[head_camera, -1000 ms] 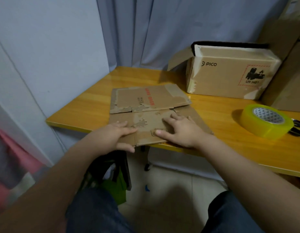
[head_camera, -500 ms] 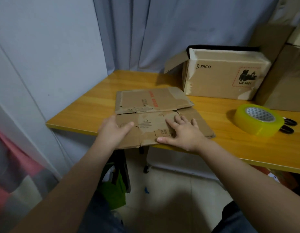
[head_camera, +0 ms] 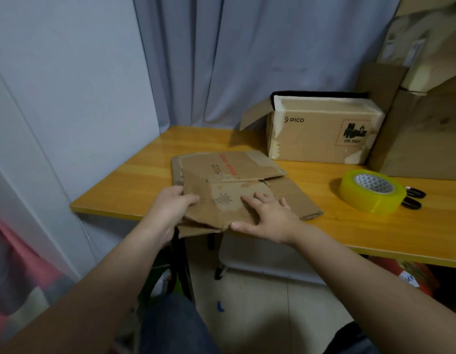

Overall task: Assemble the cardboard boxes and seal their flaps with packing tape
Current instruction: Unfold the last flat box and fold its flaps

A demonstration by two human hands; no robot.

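Flattened cardboard box (head_camera: 222, 200) right at the near edge of the yellow wooden table (head_camera: 135, 180), its front corner poking out past the lip, and both hands are on it! Left hand (head_camera: 170, 210) has the box's left edge: thumb curled over the top panel, fingers tucked out of sight beneath, a firm pinch on the cardboard. At that corner the upper layer stands raised off the lower one, with a dark gap between them. Right hand (head_camera: 270, 218) lies palm down on the same panel, fingers spread and straight, thumb stretched along the near edge. It is pressing, not gripping. So the box sits between the two, clamped at its left side and held flat across its middle. Its far panel, with red lettering, lies flat on the table.

Off to the right, well apart from the box, a roll of yellow packing tape (head_camera: 370, 195) lies flat with its core upward. Black scissors handles (head_camera: 412, 204) peek out just beside it. Further back stands a PICO carton (head_camera: 321, 134) with a UN 3481 label, its left end flap hanging open. Larger cardboard boxes (head_camera: 426, 139) are stacked against its right side. Behind everything hangs a blue-grey curtain (head_camera: 222, 60).
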